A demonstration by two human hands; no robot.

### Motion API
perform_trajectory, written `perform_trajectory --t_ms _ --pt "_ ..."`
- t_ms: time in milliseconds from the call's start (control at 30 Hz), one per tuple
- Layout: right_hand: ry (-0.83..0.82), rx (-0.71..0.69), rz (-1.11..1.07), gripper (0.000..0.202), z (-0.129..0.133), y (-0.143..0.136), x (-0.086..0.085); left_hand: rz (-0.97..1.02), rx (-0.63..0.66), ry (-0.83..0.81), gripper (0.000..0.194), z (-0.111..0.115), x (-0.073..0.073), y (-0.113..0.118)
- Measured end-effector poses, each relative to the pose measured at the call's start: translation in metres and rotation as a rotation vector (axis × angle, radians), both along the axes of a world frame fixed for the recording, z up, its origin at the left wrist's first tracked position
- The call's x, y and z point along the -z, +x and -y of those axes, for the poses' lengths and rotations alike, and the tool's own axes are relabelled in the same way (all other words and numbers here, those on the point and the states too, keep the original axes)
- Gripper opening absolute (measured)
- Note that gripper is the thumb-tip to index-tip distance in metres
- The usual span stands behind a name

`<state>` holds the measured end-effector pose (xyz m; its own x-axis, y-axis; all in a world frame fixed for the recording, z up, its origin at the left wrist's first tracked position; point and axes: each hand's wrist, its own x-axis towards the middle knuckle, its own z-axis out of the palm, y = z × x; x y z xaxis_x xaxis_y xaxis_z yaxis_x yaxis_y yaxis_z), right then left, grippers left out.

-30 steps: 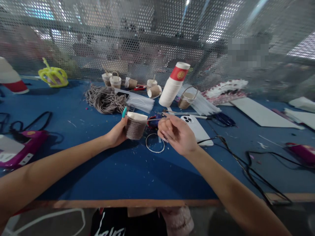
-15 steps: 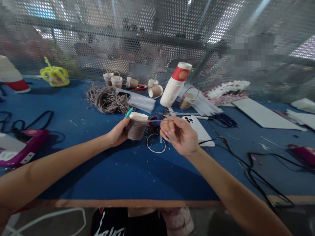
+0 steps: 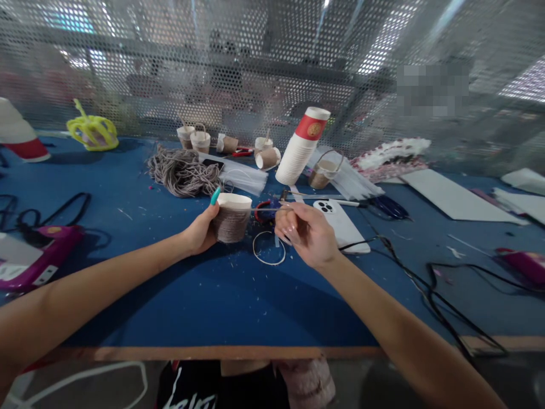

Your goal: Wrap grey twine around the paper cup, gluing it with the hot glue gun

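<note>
My left hand (image 3: 203, 228) grips a paper cup (image 3: 232, 218) wrapped in grey-brown yarn up to near its white rim. The thumb lies along the cup's upper left side, and the other fingers are hidden behind it. From the cup's right side a strand of yarn (image 3: 263, 210) runs taut to my right hand (image 3: 307, 233), whose fingers are curled closed around it. Below the strand, a thin white ring (image 3: 269, 248) lies on the blue table (image 3: 238, 307). Behind my right hand is a white phone (image 3: 344, 227).
A grey yarn bundle (image 3: 181, 173) lies behind the cup. Farther back stand a tall stack of paper cups (image 3: 302, 146) and several small yarn-wrapped cups (image 3: 200, 141). Black cables (image 3: 426, 289) cross the right side. A purple glue gun (image 3: 53, 250) lies at left.
My left hand and the cup have shifted slightly left, with the cup turned a little. My right hand still holds the strand taut and has moved slightly left.
</note>
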<state>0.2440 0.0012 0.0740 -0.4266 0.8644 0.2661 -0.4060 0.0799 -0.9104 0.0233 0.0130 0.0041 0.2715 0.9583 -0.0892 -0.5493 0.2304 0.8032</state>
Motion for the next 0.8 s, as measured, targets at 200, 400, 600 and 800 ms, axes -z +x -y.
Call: perform_trajectory --t_ms 200,400,600,800 --pt "0.001 0.017 0.010 0.041 -0.001 -0.001 0.004 -0.012 0.004 -0.018 0.063 0.000 0.001 -0.001" --pt "-0.012 0.028 0.008 0.041 -0.002 -0.002 0.007 0.006 0.023 0.066 0.060 -0.001 0.001 -0.001" --pt "-0.013 0.072 0.041 0.039 -0.005 -0.002 0.010 -0.011 0.041 0.071 0.065 0.003 -0.004 0.001" --pt "-0.019 0.098 0.075 0.041 -0.005 -0.003 0.011 -0.033 0.063 0.026 0.060 0.006 -0.011 0.001"
